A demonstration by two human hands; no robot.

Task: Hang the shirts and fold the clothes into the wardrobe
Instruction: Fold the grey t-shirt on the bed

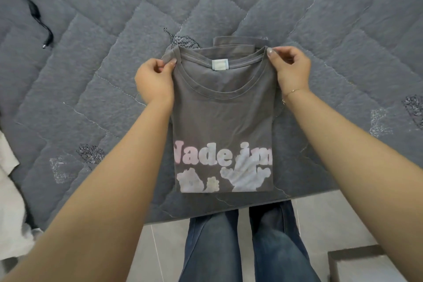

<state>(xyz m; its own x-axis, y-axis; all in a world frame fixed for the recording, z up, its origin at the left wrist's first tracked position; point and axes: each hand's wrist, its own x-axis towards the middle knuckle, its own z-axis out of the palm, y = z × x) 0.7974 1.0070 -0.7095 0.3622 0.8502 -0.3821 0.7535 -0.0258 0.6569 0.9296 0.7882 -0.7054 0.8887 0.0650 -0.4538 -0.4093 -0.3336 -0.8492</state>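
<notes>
A grey T-shirt (223, 119) with pink and white lettering lies on the bed, its sides folded in to a narrow strip and its neckline pointing away from me. My left hand (153, 80) pinches the left shoulder corner between thumb and fingers. My right hand (290, 68) pinches the right shoulder corner the same way. A folded part of the shirt shows behind the collar.
The grey quilted bedcover (91, 75) fills most of the view. A black cable (36, 14) lies at the far left. White cloth (11, 190) sits at the left edge. A grey box (361, 265) stands on the tiled floor (320, 217) at lower right, beside my legs in jeans.
</notes>
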